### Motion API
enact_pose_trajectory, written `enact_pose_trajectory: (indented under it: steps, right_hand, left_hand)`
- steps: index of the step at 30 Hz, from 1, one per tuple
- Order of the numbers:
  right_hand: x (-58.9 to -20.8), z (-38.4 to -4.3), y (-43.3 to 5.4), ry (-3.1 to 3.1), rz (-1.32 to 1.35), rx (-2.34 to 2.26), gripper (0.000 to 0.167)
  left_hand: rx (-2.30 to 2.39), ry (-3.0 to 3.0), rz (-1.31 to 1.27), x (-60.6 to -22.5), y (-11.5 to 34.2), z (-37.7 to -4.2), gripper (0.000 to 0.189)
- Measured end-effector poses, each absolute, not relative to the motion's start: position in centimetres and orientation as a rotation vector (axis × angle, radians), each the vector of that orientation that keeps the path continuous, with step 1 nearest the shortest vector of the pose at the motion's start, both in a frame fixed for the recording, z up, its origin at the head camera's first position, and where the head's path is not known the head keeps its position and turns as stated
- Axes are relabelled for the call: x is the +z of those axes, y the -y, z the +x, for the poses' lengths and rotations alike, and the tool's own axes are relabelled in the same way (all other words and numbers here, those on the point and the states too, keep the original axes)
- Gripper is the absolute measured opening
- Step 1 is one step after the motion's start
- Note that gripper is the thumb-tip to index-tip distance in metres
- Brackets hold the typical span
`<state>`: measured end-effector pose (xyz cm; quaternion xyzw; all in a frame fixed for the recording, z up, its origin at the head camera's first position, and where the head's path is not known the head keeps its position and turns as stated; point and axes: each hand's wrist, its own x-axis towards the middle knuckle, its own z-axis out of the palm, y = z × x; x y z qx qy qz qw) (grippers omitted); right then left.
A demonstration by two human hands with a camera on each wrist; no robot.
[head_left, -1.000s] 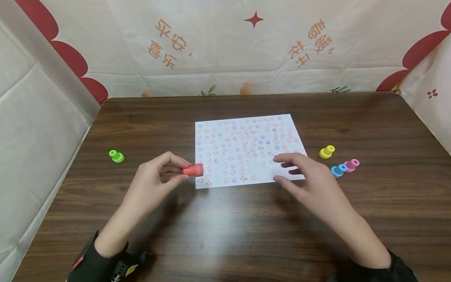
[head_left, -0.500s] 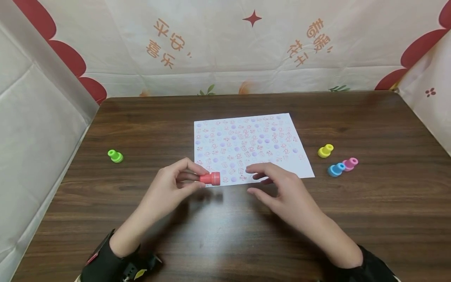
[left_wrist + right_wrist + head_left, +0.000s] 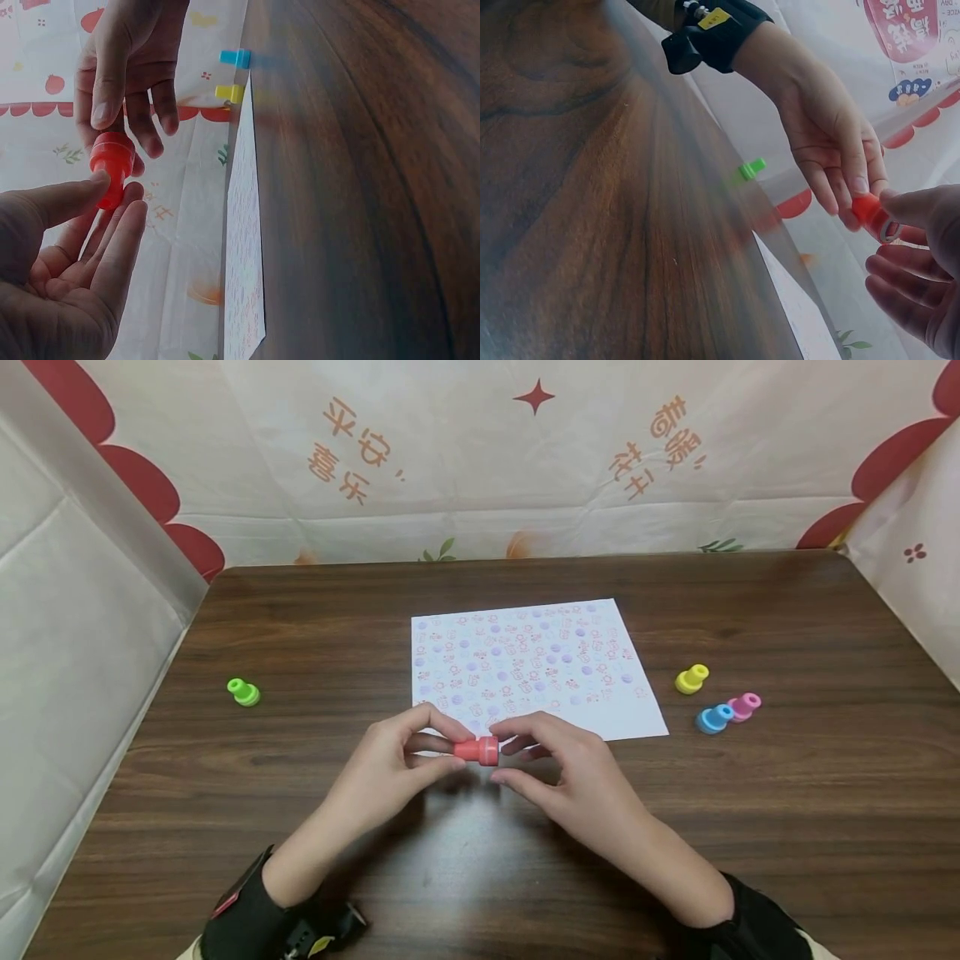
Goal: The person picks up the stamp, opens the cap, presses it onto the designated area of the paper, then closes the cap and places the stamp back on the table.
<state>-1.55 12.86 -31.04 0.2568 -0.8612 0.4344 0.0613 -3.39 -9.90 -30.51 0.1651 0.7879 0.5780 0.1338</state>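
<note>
In the head view my left hand (image 3: 401, 760) pinches a red stamp (image 3: 477, 751) by its narrow handle, between thumb and fingertips. The stamp lies sideways in the air over the front edge of the stamped paper (image 3: 600, 710), its wide end pointing right. My right hand (image 3: 566, 768) is at that wide end, thumb and fingers spread to either side of it; whether they touch it is hard to tell. In the right wrist view a whitish face shows at the end of the red stamp (image 3: 876, 219). Rows of purple and red prints cover most of the paper.
A green stamp (image 3: 243, 692) stands on the wooden table (image 3: 315, 610) at the left. Yellow (image 3: 692, 679), blue (image 3: 715, 718) and pink (image 3: 745, 707) stamps stand right of the paper. A printed cloth (image 3: 465, 460) hangs behind the table.
My left hand has carried the red stamp rightward and nearer to me, from the paper's left edge. My right hand has come leftward off the paper to meet it.
</note>
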Motion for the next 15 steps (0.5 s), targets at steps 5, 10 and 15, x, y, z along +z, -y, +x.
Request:
enact_pose_trajectory:
  steps: [5, 10, 15]
  right_hand:
    - [-31.12, -1.47, -12.78, 2.580, 0.778, 1.325, 0.035]
    - [-31.33, -1.48, -12.81, 2.541, 0.800, 1.325, 0.032]
    - [-31.52, -1.47, -12.88, 2.514, 0.811, 1.317, 0.031]
  left_hand:
    - [1.693, -2.267, 0.499, -30.52, 9.59, -3.38, 0.017]
    - [1.701, -2.253, 0.500, -30.52, 9.47, -3.26, 0.017]
    - [1.704, -2.246, 0.495, -30.60, 9.45, -3.22, 0.018]
